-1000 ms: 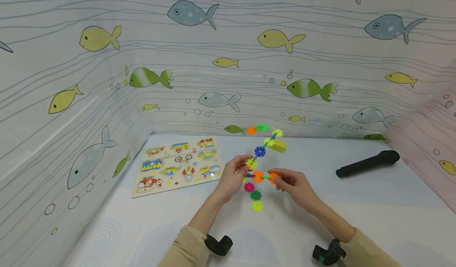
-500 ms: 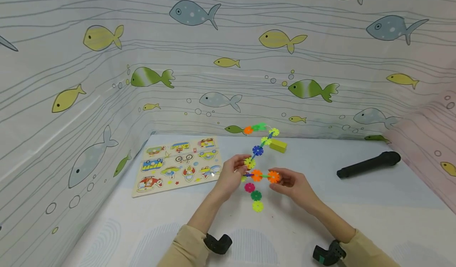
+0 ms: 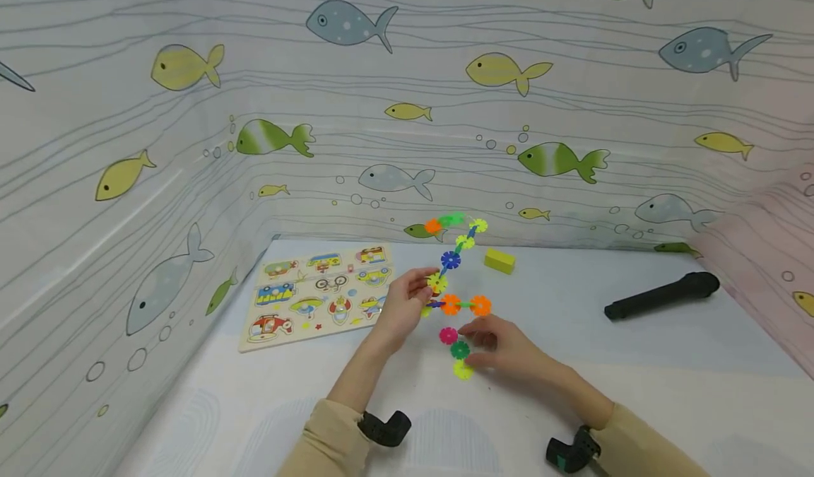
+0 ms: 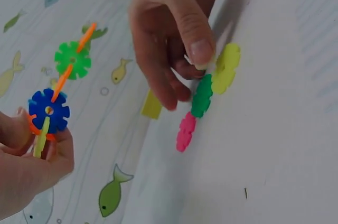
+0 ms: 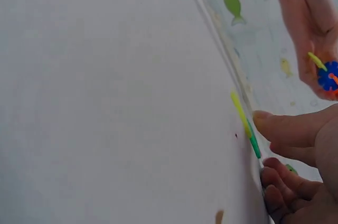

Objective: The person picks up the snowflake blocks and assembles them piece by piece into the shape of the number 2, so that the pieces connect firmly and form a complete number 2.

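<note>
My left hand point(image 3: 403, 307) pinches a branching chain of interlocking flower-shaped discs point(image 3: 451, 260), in yellow, blue, green and orange, raised above the table. In the left wrist view a blue disc point(image 4: 48, 110) shows at the fingers of that hand. Three loose-looking discs lie in a row on the table: a pink disc point(image 3: 448, 336), a green disc point(image 3: 460, 350) and a yellow disc point(image 3: 463, 369). My right hand point(image 3: 509, 350) is just beside this row, thumb and forefinger apart, with nothing gripped. Whether its fingertips touch the discs I cannot tell.
A wooden vehicle puzzle board point(image 3: 318, 293) lies at the left. Behind the hands is a yellow block point(image 3: 499, 261). To the right lies a black microphone-shaped object point(image 3: 661, 296). A fish-patterned sheet point(image 3: 407, 145) rises along the back and sides.
My right hand has let go of the orange disc at the chain's end and come down to the row of discs. My left hand has shifted slightly up and left with the chain.
</note>
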{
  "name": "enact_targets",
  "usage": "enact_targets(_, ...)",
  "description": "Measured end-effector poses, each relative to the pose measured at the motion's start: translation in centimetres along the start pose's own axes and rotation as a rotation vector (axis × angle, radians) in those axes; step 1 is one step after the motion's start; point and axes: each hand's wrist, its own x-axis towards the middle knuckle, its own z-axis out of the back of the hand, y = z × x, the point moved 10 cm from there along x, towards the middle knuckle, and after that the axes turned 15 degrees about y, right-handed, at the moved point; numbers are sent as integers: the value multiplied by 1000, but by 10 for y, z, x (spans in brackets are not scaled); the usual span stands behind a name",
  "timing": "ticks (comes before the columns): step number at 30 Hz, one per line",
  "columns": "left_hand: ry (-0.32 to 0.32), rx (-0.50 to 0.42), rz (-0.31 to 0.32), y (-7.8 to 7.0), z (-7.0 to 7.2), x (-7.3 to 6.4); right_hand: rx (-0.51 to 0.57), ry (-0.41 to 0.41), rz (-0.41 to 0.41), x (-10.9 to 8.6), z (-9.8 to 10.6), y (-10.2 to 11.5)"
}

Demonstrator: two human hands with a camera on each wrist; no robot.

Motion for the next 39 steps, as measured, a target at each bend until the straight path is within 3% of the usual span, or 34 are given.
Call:
enact_targets(8,-34,-20,-14,-7,13,-3,-104,29,-22,27,-12,9)
enact_targets(16,-8,-20,-13,-3,9,-1,-183,56,47,31,-16,14)
enact_targets(24,2,-21,-5,1,5,-1,-204,17,-27,13,-3,1)
enact_targets(33,16,2,26,5,-3,1,-208,1,-25,-19,14,-13)
enact_targets(39,17,12,30,9,-7,5,-179,15,-29,-30,23,-18)
